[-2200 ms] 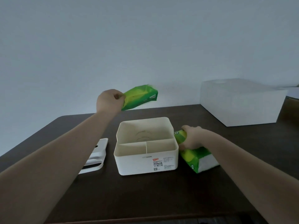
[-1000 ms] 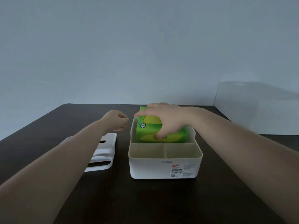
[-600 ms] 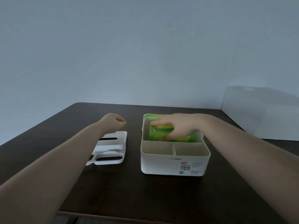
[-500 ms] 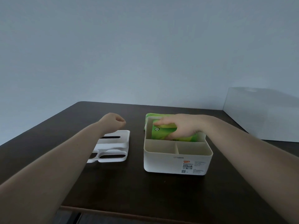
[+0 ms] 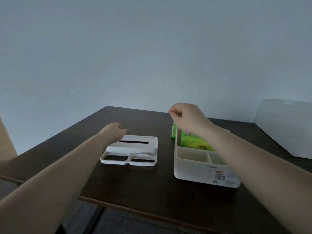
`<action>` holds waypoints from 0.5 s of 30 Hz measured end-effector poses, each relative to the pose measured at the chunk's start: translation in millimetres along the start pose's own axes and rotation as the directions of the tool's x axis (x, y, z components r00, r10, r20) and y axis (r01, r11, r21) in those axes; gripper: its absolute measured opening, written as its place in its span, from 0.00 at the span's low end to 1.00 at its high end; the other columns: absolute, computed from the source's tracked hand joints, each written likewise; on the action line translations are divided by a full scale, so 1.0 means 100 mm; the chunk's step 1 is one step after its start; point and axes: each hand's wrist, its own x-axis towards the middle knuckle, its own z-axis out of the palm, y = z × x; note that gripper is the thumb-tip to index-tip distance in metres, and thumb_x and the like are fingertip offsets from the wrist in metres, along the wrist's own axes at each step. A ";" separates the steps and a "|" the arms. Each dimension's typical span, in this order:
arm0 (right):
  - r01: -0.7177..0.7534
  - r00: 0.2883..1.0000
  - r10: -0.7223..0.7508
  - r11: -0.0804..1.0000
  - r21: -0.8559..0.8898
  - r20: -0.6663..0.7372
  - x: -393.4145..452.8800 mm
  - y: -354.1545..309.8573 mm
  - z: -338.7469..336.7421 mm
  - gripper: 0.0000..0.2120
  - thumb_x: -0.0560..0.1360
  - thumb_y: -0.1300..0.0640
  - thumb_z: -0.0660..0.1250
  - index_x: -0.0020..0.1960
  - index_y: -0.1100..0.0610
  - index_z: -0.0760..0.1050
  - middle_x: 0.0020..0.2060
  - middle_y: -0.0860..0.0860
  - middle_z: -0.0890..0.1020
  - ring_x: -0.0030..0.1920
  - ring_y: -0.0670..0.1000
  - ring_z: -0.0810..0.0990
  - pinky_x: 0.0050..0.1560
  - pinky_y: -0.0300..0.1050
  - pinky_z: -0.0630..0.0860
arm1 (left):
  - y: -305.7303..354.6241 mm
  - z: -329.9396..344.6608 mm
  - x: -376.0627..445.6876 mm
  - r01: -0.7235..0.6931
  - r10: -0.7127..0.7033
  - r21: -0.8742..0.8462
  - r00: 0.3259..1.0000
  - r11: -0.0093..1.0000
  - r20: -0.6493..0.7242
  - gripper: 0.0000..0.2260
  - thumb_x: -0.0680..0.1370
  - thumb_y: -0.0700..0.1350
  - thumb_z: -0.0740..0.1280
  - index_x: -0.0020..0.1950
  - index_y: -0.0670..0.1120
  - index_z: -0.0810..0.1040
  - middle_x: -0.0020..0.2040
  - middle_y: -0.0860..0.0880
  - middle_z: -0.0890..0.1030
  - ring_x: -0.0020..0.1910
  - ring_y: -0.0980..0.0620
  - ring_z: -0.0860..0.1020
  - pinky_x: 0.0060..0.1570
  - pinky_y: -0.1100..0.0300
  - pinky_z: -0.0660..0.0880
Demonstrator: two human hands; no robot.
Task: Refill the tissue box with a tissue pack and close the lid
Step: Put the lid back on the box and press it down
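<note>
Dim, flat, bluish light, soft shadows, slight blur, wide-angle bending at edges.

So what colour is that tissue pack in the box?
Bright green tissue pack, seen from the head camera.

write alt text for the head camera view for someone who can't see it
A green tissue pack sits in the rear compartment of an open white tissue box on a dark table. The right hand is raised above it, fingers curled, holding nothing visible. The left hand hovers by the slotted white lid lying left of the box.
</note>
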 end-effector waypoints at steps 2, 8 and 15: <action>-0.037 0.988 0.043 0.998 -0.043 0.145 0.03 -0.19 0.19 0.15 0.79 0.56 0.59 0.62 0.55 0.77 0.59 0.52 0.81 0.59 0.54 0.78 0.60 0.50 0.75 | -0.10 -0.01 -0.02 0.065 -0.068 0.067 0.996 0.996 0.052 0.23 0.80 0.51 0.59 0.70 0.39 0.70 0.68 0.43 0.75 0.65 0.43 0.73 0.58 0.53 0.70; -0.025 0.815 0.244 0.921 -0.389 0.525 0.13 -0.52 0.76 0.18 0.77 0.63 0.57 0.65 0.64 0.73 0.57 0.57 0.78 0.54 0.57 0.79 0.55 0.47 0.76 | -0.31 0.03 -0.03 0.153 -0.154 0.015 0.984 0.988 0.091 0.12 0.78 0.48 0.61 0.44 0.39 0.74 0.38 0.46 0.74 0.33 0.50 0.71 0.34 0.59 0.68; -0.231 0.732 0.396 0.910 -0.346 0.554 0.21 -0.49 0.88 0.10 0.80 0.60 0.56 0.57 0.62 0.71 0.35 0.56 0.71 0.35 0.54 0.74 0.41 0.45 0.72 | -0.38 0.04 0.00 0.246 -0.226 -0.258 0.969 0.934 0.105 0.10 0.75 0.43 0.67 0.47 0.35 0.80 0.39 0.41 0.78 0.37 0.43 0.77 0.43 0.51 0.81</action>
